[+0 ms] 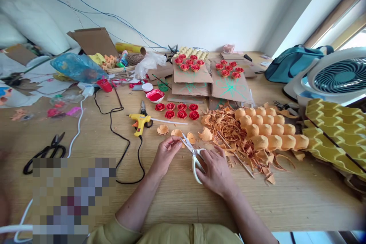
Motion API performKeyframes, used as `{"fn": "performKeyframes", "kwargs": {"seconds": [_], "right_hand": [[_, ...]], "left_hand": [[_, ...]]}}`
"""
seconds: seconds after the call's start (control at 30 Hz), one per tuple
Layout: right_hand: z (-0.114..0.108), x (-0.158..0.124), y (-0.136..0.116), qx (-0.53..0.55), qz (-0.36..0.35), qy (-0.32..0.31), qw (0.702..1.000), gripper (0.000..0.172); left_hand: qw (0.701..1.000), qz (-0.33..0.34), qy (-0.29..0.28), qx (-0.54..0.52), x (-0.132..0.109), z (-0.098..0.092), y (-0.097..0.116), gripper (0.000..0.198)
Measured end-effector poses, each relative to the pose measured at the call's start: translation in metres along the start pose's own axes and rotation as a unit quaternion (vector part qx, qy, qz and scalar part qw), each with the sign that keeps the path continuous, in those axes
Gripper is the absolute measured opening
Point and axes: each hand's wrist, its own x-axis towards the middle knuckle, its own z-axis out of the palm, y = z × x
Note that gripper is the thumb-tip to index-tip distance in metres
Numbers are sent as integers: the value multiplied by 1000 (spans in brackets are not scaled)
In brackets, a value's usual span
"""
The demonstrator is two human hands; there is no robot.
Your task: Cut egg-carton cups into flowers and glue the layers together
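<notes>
My right hand [215, 170] grips white-handled scissors [192, 152], blades pointing up-left and open. My left hand [166, 152] pinches a small orange piece of egg-carton card [177, 134] at the blade tips. Just beyond lie cut orange petal cups [162, 129] and another [191, 137]. A heap of orange trimmings [228, 129] and a strip of egg-carton cups [268, 129] sit to the right of my hands. Several finished red paper roses [177, 110] lie in two rows further back.
A yellow glue gun [139, 122] with black cord lies left of centre. Black scissors [48, 150] rest far left. A bowl of red paint [154, 95], cardboard sheets with roses [191, 72], yellow egg trays [334, 133], a fan [340, 76] and a teal bag [291, 65] ring the table.
</notes>
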Motion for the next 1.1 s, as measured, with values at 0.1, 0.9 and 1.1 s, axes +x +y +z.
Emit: {"fn": "performKeyframes", "kwargs": {"seconds": [0.1, 0.9, 1.1], "right_hand": [[1, -1, 0, -1, 2, -3, 1000, 13], [-2, -2, 3, 1, -29, 4, 1000, 27], [-3, -3, 3, 8, -45, 10, 999, 23]], "left_hand": [[1000, 5, -10, 5, 1, -2, -3, 25], [993, -13, -115, 19, -4, 5, 10, 25], [993, -21, -116, -6, -4, 4, 6, 27]]}}
